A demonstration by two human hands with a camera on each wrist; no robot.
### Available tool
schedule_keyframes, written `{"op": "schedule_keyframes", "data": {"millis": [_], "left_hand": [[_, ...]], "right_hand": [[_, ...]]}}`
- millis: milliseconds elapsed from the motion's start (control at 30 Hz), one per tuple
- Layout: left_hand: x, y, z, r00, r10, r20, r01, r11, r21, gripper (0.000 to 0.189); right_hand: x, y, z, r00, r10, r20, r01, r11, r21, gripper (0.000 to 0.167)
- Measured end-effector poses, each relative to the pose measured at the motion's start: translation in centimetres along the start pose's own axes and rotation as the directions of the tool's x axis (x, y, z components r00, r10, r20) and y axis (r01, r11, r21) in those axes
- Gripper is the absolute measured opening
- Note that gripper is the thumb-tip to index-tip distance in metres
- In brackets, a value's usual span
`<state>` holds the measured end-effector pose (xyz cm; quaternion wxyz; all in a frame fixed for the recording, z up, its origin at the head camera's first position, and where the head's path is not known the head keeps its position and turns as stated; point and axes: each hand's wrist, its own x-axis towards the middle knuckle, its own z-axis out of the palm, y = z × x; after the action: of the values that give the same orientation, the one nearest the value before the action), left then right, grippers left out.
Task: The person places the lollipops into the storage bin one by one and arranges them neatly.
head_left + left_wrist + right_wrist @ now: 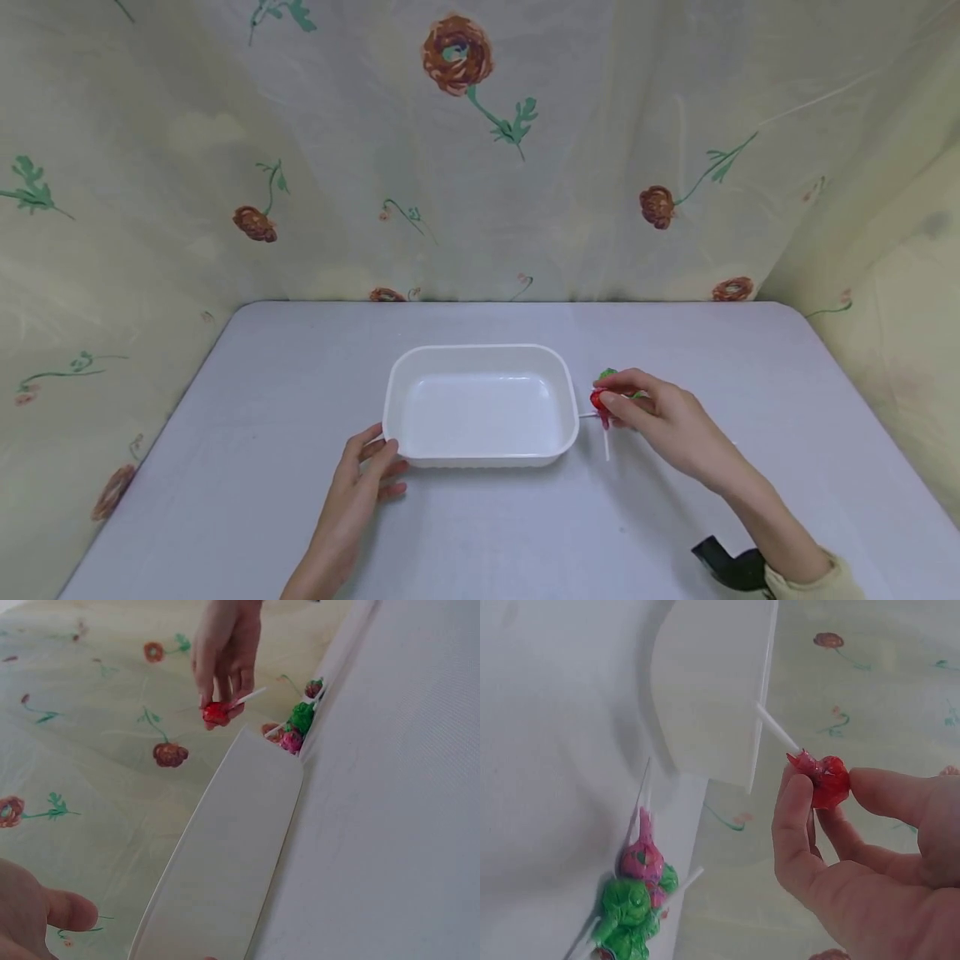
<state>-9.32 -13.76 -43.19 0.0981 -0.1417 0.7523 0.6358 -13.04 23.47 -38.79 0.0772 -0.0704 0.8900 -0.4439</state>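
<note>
My right hand (675, 425) pinches a red-wrapped lollipop (829, 782) by its candy head between thumb and fingers, held above the table just right of a white plastic tray (480, 461). Its white stick points down in the head view. Beneath that hand a small cluster of lollipops lies by the tray's right end; the right wrist view shows a pink one (642, 860) and a green one (626, 902). At the tray's front left corner is my left hand (356, 475), fingers loosely spread, thumb near the rim. The tray's inside holds nothing visible.
A pale table (247, 467) carries the tray and lollipops. Behind and beside it hangs a floral curtain (570, 167). A black strap-like piece (738, 569) sits at the right wrist, by a light sleeve (817, 583).
</note>
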Motion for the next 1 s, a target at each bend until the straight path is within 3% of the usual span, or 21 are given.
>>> {"op": "schedule_keyframes", "data": {"millis": [333,667,1000], "left_hand": [[0.0,-0.1,-0.1,1.0,0.001,0.001,-0.001,1.0,-0.006,0.062],[-0.1,-0.3,-0.1,1.0,-0.005,-0.001,0.005,1.0,-0.008,0.06],[0.1,-0.2,0.1,1.0,-0.005,-0.008,0.005,1.0,-0.016,0.06]], "right_hand": [[1.3,-0.5,0.3,0.991,0.094,0.099,-0.105,0.988,0.11,0.056],[2.5,-1.5,1.4,0.992,-0.004,0.129,-0.017,0.986,0.164,0.048],[4.5,-2.7,3.0,0.98,-0.007,0.201,-0.039,0.974,0.223,0.042]]}}
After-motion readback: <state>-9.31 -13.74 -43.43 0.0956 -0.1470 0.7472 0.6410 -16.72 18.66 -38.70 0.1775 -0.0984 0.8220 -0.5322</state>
